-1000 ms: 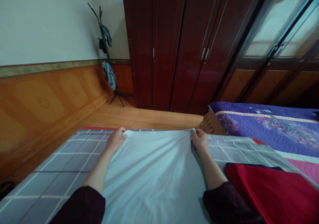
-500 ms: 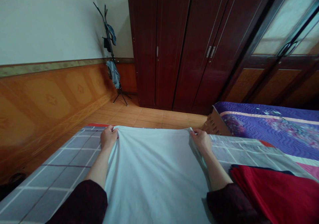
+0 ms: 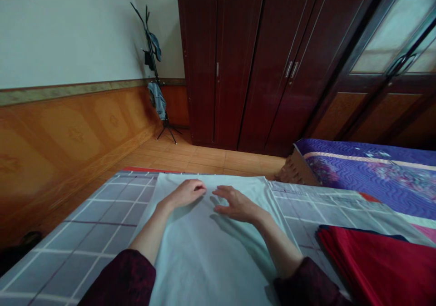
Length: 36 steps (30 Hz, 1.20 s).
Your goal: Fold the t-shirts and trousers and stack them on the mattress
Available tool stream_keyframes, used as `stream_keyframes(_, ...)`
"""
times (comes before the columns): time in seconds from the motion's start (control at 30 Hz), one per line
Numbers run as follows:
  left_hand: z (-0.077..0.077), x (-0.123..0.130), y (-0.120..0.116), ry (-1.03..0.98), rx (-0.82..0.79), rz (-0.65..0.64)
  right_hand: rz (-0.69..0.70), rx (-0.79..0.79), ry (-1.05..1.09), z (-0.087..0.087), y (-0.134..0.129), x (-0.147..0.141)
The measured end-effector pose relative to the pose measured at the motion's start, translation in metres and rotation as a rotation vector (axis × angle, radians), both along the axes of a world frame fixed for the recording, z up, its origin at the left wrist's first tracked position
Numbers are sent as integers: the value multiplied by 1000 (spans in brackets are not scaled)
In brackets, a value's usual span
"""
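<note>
A pale blue-white cloth (image 3: pixel 207 260) lies spread on the bed, its far edge near the bed's end; what kind of piece it is, I cannot tell. Over its upper middle, my left hand (image 3: pixel 189 191) is loosely curled, with a gap between thumb and fingers and nothing held. My right hand (image 3: pixel 235 204) faces it from the right, fingers apart and just above or lightly touching the cloth. Shadows fall on the fabric beneath both hands.
Grey checked bedding (image 3: pixel 91 229) lies under the cloth. Folded red fabric (image 3: pixel 378 265) with a dark layer rests at right. Beyond are a purple patterned bed cover (image 3: pixel 368 170), a dark red wardrobe (image 3: pixel 238 70) and a coat stand (image 3: pixel 156 70).
Both hands have let go of the cloth's far corners and come inward over its middle. The far edge now lies flat on the bed, with fewer creases.
</note>
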<state>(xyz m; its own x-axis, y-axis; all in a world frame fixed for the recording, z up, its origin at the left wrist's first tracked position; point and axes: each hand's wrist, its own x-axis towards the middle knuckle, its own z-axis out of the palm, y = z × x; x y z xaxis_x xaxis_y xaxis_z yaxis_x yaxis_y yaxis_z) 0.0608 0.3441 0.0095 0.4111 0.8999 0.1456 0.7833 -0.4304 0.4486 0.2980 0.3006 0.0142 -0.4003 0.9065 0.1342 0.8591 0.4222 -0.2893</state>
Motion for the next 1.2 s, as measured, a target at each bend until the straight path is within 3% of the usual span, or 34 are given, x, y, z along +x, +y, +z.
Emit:
stream_keyframes(0.1,-10,11,-6,18,-9,-119,-99,7,-42,-11,3,7)
stream_keyframes(0.17,-17,11,-7,69,2,-116,-267,40,-57,-16,8,19)
stream_keyframes(0.23,-22,10,-7,149,5,-98,-347,80,-82,-19,13,26)
stream_keyframes(0.4,-34,3,-5,289,29,-27,-137,109,-206,-31,12,13)
stream_keyframes(0.53,-38,-26,1,378,5,179,-206,129,-259,-37,13,13)
stream_keyframes(0.67,-24,-76,-10,412,-45,364,-211,142,-266,-39,18,19)
stream_keyframes(0.77,-11,-110,-50,430,-96,431,-208,155,-270,-41,20,19)
stream_keyframes(0.93,-12,-149,-177,339,-156,245,-201,180,-280,-47,22,18)
stream_keyframes(1.07,-15,-179,-272,243,-120,401,-196,205,-293,-47,23,19)
stream_keyframes(1.2,-5,-190,-324,92,-113,466,-195,216,-302,-46,23,18)
